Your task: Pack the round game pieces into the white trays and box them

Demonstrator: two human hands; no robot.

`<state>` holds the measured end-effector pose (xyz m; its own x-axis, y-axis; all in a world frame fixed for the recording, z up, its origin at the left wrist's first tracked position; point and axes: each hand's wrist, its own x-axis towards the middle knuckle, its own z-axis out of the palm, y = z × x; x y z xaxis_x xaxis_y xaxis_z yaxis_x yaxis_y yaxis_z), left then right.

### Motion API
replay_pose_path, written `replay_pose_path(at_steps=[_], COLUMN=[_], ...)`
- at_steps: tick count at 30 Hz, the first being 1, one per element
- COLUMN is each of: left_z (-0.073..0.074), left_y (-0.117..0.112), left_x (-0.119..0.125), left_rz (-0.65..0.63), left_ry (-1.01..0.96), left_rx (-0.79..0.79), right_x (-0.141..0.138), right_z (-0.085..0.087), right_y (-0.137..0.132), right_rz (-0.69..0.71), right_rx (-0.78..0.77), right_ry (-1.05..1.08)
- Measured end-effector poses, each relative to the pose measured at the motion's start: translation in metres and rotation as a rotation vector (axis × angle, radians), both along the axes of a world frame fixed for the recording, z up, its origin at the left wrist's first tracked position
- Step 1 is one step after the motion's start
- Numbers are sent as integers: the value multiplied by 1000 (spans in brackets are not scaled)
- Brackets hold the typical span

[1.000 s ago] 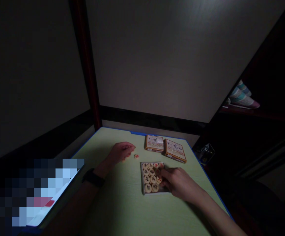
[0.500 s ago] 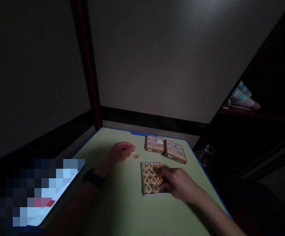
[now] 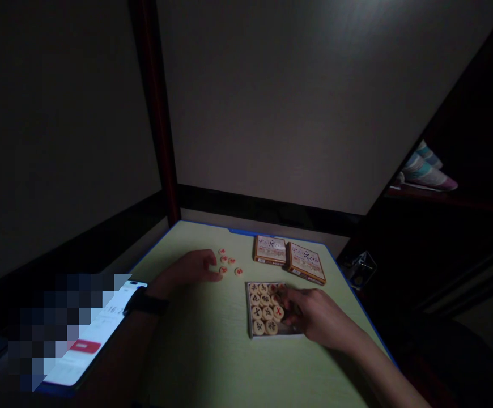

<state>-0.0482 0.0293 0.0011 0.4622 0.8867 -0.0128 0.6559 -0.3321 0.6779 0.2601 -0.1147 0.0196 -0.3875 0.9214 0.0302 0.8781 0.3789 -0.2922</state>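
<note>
A shallow grey tray (image 3: 250, 317) lies on the pale green table (image 3: 212, 351) and holds several round wooden game pieces (image 3: 262, 310) with black and red characters. My right hand (image 3: 314, 314) rests over the tray's right side, its fingers curled onto the pieces there. My left hand (image 3: 189, 268), with a dark watch (image 3: 144, 301) on the wrist, lies on the table to the left, fingers bent, holding nothing that I can see. Several loose red-marked pieces (image 3: 228, 263) lie just right of its fingertips.
Two flat orange-edged boxes (image 3: 289, 255) sit side by side at the table's far edge. A lit phone screen (image 3: 80, 345) lies at the near left. A dark red post (image 3: 161, 113) rises at the far left corner. A small glass container (image 3: 359, 272) stands off the right edge.
My left hand has drawn back to the left, and several red-marked pieces now show on the table where it was. My right hand has stayed on the tray.
</note>
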Motion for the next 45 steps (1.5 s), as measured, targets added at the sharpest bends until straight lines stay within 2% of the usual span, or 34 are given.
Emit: replay_pose_path(at_steps=[2, 4, 16, 21, 26, 33, 36, 41, 45], left_z=[-4, -8, -12, -13, -16, -18, -18, -20, -23], left_y=[-1, -1, -3, -8, -13, -13, -13, -12, -9], left_x=[-1, 1, 6, 14, 25, 25, 24, 24, 22], left_rz=[-22, -23, -64, -2, -69, -85, -84, -69, -54], left_ry=[150, 208, 37, 66, 147, 175, 187, 185, 241], left_rx=[5, 20, 62, 125, 275, 326, 340, 360, 387], right_x=[2, 4, 9, 14, 16, 14, 11, -20, -67], right_z=[1, 3, 11, 5, -1, -2, -2, 14, 25], right_y=[0, 0, -1, 1, 5, 10, 17, 45, 86], right_rz=[-11, -19, -33, -34, -35, -85, -113, -69, 27], right_rx=[9, 10, 0, -23, -88, -129, -69, 18, 77], right_ry=[11, 16, 136, 229, 337, 523, 597, 441, 96])
